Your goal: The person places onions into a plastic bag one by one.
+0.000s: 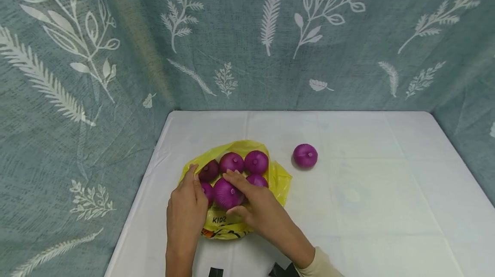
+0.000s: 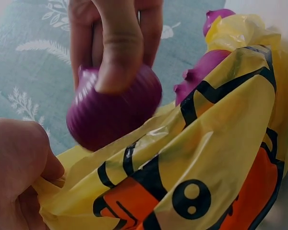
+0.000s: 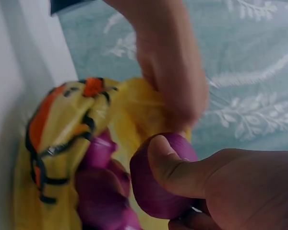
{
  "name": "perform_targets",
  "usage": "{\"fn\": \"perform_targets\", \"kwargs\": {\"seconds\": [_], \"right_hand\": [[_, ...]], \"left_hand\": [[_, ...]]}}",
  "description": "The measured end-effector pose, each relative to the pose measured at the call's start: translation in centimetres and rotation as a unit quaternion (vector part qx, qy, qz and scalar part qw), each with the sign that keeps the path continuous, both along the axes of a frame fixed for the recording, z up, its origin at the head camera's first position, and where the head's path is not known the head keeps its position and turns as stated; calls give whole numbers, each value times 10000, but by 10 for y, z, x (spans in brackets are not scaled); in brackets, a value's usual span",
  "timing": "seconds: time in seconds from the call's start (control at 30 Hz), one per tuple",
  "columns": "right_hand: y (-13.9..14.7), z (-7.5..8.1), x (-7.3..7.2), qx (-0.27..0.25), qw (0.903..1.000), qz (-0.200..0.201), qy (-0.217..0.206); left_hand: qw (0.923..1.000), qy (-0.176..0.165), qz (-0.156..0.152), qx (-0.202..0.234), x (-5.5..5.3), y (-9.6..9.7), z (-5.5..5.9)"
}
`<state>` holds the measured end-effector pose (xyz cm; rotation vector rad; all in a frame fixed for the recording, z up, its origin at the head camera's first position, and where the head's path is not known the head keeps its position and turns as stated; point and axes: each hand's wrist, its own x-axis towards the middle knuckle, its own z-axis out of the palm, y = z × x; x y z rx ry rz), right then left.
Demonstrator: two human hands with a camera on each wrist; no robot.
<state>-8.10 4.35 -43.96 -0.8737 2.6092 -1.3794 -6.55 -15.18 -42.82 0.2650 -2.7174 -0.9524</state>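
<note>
A yellow plastic bag [image 1: 279, 178] with black and orange print lies with its mouth spread, several purple onions [image 1: 256, 162] inside. My right hand [image 1: 263, 208] grips one onion [image 1: 227, 194] at the bag's mouth, thumb on the near side and fingers over the top. In the right wrist view that onion [image 3: 158, 191] is held above the others. My left hand [image 1: 187, 212] pinches the bag's left rim, as the left wrist view shows at the yellow edge [image 2: 53, 196]. Its fingertips are partly hidden by the bag.
One loose onion [image 1: 305, 156] sits on the white-covered table [image 1: 371, 191], right of the bag. Black objects [image 1: 284, 270] show at the near edge. A green leaf-patterned cloth [image 1: 247, 83] hangs behind and at both sides.
</note>
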Motion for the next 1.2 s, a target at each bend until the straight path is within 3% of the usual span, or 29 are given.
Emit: {"fn": "perform_targets", "kwargs": {"seconds": [0.43, 0.67, 1.2], "right_hand": [[-21, -12, 6, 952, 9925, 595, 474], [-28, -18, 7, 1441, 9830, 838, 768], [-39, -29, 6, 1830, 9689, 1018, 1322]], "left_hand": [[9998, 193, -47, 52, 0, -1, -1], [9999, 78, -51, 73, 0, -1, -1], [9998, 78, -122, 102, 3, 0, -3]]}}
